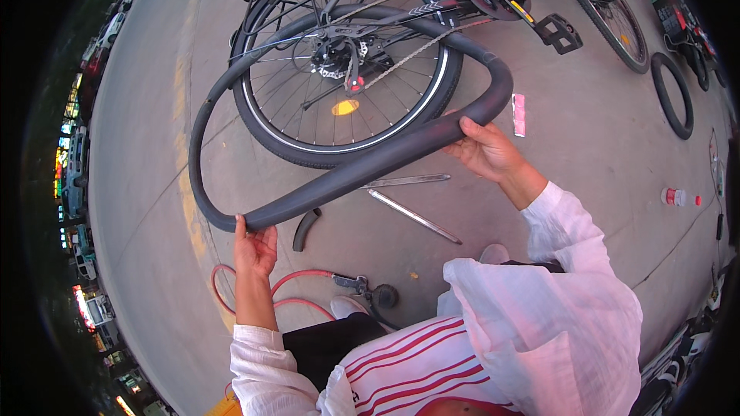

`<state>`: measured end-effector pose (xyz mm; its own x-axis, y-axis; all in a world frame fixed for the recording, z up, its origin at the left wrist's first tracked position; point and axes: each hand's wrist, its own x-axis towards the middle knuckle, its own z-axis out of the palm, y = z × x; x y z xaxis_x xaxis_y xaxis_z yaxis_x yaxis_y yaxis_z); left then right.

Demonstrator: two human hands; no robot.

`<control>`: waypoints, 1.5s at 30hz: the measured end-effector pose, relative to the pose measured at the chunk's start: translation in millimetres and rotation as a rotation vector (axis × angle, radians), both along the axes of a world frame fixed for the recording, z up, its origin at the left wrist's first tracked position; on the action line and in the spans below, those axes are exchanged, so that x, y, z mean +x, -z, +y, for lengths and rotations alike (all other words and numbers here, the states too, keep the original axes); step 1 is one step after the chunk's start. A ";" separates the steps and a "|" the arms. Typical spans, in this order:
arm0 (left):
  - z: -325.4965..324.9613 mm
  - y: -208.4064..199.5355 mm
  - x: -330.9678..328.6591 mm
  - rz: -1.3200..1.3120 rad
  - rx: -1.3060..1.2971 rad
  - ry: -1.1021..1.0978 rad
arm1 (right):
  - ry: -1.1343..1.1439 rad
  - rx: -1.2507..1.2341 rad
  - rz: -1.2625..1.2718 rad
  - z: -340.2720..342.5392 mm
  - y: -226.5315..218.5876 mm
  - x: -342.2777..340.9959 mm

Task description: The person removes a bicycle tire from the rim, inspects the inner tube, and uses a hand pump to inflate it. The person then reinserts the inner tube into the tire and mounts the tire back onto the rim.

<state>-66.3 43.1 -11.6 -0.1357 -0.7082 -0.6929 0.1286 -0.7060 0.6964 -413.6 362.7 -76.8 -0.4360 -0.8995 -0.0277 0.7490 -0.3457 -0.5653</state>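
A black inflated inner tube (347, 174) hangs in a wide loop between my hands, its thick near side slanting across the view. My left hand (256, 250) grips the tube's near left bend, thumb against it. Farther right, my right hand (487, 152) pinches the tube with the thumb on top; its other fingers are partly hidden beneath. The loop's far side passes over the rear wheel (266, 135) of a bicycle, which has its chain, a brake disc and a yellow reflector. I cannot tell whether the tube touches the wheel.
Two metal tyre levers (416, 217) and a short curved black rubber piece (306, 229) lie on the concrete. Near my feet is a red air hose (304, 274) with an inflator (354, 284). Rightward are a pink packet (519, 115), a black ring (672, 96) and a bottle (673, 197).
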 end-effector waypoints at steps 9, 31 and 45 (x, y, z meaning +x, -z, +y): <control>59.2 -32.3 -44.8 -0.089 0.141 0.325 | -0.058 0.083 -0.107 -5.9 10.9 14.6; 64.0 -2.2 33.2 -0.155 -0.064 0.112 | 0.045 0.947 0.204 -18.2 69.9 -77.9; 45.2 18.1 47.4 -0.113 -0.125 -0.049 | 0.063 0.126 -0.125 -24.8 89.6 -57.0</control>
